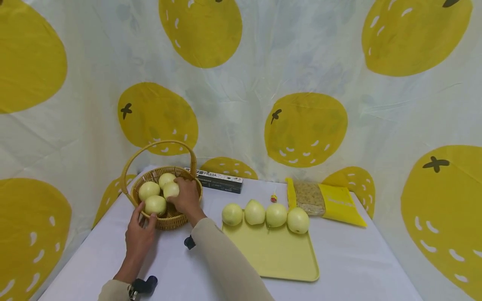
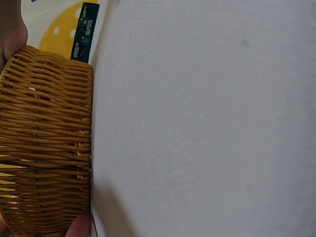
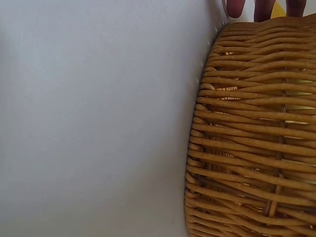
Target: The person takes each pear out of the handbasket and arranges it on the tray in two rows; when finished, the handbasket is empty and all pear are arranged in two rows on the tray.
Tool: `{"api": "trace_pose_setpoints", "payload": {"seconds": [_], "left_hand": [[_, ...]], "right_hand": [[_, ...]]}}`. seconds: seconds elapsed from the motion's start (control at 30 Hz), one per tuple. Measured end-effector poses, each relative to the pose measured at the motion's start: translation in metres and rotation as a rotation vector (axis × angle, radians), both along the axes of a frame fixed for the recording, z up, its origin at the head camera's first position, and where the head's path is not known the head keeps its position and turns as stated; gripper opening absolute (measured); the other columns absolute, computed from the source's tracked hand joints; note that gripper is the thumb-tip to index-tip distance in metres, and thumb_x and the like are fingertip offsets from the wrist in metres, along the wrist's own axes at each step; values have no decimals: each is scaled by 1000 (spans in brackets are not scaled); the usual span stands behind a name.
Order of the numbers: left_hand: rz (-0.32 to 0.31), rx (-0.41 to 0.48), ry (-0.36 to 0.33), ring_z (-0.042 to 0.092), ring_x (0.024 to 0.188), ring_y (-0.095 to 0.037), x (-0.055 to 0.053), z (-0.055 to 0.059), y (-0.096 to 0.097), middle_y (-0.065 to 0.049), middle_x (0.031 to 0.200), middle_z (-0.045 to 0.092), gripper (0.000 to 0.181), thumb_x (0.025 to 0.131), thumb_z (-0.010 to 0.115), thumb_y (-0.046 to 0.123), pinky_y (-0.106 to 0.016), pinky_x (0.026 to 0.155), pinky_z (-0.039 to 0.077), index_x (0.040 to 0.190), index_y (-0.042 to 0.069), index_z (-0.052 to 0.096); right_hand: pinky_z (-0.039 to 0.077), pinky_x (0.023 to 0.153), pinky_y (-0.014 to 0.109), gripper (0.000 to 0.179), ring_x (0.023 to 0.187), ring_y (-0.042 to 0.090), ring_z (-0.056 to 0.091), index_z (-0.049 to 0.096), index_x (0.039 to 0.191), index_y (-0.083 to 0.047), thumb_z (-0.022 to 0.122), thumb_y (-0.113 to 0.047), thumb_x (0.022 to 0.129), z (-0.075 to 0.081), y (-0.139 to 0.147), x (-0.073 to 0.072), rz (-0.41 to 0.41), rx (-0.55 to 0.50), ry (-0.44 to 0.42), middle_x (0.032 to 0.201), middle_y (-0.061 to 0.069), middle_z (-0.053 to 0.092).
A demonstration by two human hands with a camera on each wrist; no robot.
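Right sleeve: beige (image 1: 229, 259), cut off by the bottom edge, reaching toward the wicker basket (image 1: 171, 223).
Right hand: this hand (image 1: 187, 195) grips a pale yellow pear (image 1: 170, 189) inside the basket; thumb in front, fingers over its right side, hiding part of it.
Left hand: fingers of this one (image 1: 139, 236) are spread apart against the basket's near left side, with the thumb apart from the rest.
Other basket pears: three (image 1: 149, 190) lie left of, behind and in front of the gripped one, close together.
Tray: yellow-green (image 1: 275, 255), right of the basket, with four pears (image 1: 276, 215) in a row at its far edge; the right sleeve covers its near left corner.
Wrist views: mostly basket weave and white tablecloth (image 2: 197, 128); only bits of fingers show, and the gripped pear cannot be made out.
Box: dark carton (image 1: 222, 184) behind the basket, partly hidden, reading "PASTA"; smaller print is illegible.
Yellow packet: windowed bag (image 1: 340, 205), pale lettering unreadable.
Lollipop: small, wrapped (image 1: 273, 198), behind the tray; any wording too tiny.
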State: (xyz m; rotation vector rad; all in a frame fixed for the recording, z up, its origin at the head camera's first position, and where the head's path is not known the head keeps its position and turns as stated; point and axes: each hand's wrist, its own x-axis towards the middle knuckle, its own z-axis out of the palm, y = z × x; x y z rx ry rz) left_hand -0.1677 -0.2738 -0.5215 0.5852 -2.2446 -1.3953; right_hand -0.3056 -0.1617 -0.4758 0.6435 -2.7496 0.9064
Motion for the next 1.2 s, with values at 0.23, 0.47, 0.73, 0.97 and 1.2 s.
{"api": "trace_pose_setpoints", "payload": {"seconds": [0.23, 0.47, 0.73, 0.97, 1.2], "left_hand": [[2, -4, 1, 38, 153, -52, 1, 1, 0, -21, 175, 26, 67, 110, 54, 34, -63, 125, 38, 170, 19, 29], [-5, -1, -8, 38, 153, -53, 2, 3, 1, -22, 174, 26, 66, 110, 54, 34, -64, 125, 39, 170, 21, 29], [-9, -3, -19, 38, 152, -55, 1, 3, 1, -23, 175, 24, 67, 110, 53, 35, -65, 124, 38, 170, 20, 27], [-18, 5, -31, 37, 152, -55, 1, 1, 1, -22, 176, 21, 68, 110, 53, 37, -65, 124, 38, 171, 21, 25], [-16, 0, -36, 38, 152, -55, 2, 5, 0, -23, 176, 21, 69, 110, 53, 36, -65, 124, 39, 171, 20, 24]], "right_hand": [[53, 103, 29, 66, 123, 19, 58, 66, 141, -24, 92, -38, 83, -1, 2, -2, 12, -110, 17, 132, -2, 72], [53, 105, 31, 64, 125, 16, 58, 65, 142, -24, 92, -37, 85, -3, 4, -3, 19, -246, 5, 135, -4, 70], [54, 104, 32, 66, 123, 17, 61, 68, 139, -20, 95, -33, 81, -4, 5, -5, 30, -398, 33, 134, -3, 71], [55, 105, 37, 67, 124, 20, 63, 70, 138, -17, 97, -28, 78, -1, 9, -1, 29, -543, 10, 136, -4, 73], [55, 98, 33, 64, 119, 19, 63, 69, 138, -19, 96, -26, 80, 12, 18, 15, 43, -645, -77, 129, -2, 72]]}}
